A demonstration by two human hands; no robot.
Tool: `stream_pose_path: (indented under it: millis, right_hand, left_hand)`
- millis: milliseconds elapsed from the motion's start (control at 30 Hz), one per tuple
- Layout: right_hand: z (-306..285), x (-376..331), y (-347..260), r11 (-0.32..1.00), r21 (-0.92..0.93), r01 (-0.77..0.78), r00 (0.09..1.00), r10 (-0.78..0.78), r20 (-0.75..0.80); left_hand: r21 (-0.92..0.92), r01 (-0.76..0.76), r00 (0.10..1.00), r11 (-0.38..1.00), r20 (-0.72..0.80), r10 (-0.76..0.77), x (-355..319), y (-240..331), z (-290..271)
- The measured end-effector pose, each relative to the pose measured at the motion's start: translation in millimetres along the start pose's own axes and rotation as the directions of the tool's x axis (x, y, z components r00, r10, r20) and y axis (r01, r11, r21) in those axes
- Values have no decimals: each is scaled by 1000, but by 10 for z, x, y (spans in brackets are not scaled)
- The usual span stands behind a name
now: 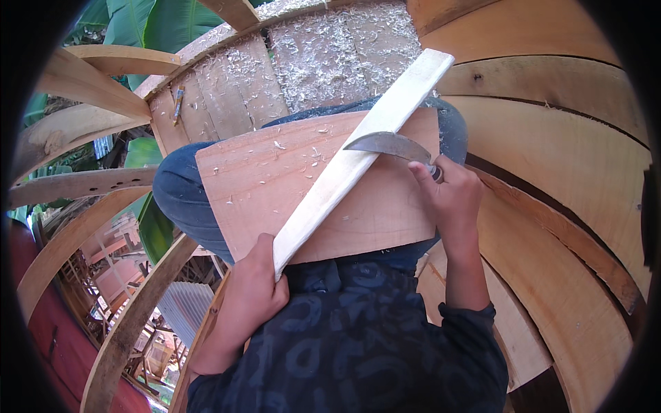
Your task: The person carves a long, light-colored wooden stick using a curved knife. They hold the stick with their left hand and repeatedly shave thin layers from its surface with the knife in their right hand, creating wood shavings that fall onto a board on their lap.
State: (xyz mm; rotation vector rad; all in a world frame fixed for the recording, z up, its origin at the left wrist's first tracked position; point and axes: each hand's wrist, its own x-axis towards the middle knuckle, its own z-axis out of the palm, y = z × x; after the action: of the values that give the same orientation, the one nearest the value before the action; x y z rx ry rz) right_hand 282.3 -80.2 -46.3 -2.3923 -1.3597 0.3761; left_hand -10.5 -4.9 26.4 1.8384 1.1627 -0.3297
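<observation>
A long pale strip of wood (323,186) slants across a flat wooden board (275,165) that rests on my lap. My left hand (258,279) is closed round the strip's near end, close to my body. In my right hand (454,193) is the handle of a curved knife (392,145), shaped like a small sickle. Its blade lies across the upper middle of the strip, touching it or just above; I cannot tell which. Most of the knife's handle is hidden by my fingers. A few thin shavings (279,145) are scattered over the board.
Wood shavings cover the plank floor (317,62) ahead of my knees. A small tube-shaped object (178,103) lies at its left side. Wide planks (551,138) curve up on the right. Bare wooden ribs (138,316) stand on the left, with gaps showing leaves (158,27) and ground below.
</observation>
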Motion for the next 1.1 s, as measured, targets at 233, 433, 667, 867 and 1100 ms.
stream_pose_path:
  millis: [233, 433, 667, 867, 1100]
  right_hand:
    - [-16, 148, 84, 988, -90, 129, 991, -131, -19]
    - [-37, -48, -246, 961, -1, 277, 957, -276, 88]
    - [-80, 257, 157, 995, 26, -99, 994, 98, 47]
    - [-4, 161, 48, 986, -45, 158, 987, -156, 45]
    - [-82, -32, -260, 949, -2, 316, 941, -313, 128]
  left_hand:
    - [-1, 19, 1000, 1000, -25, -19, -25, -7, 28]
    - [2, -9, 1000, 1000, 9, 9, 27, -16, 5]
    - [-24, 43, 999, 999, -10, -43, 3, -31, 40]
    - [-95, 30, 996, 995, 85, -22, 7, -67, -57]
    - [-179, -12, 994, 984, 108, 32, 25, -164, -105]
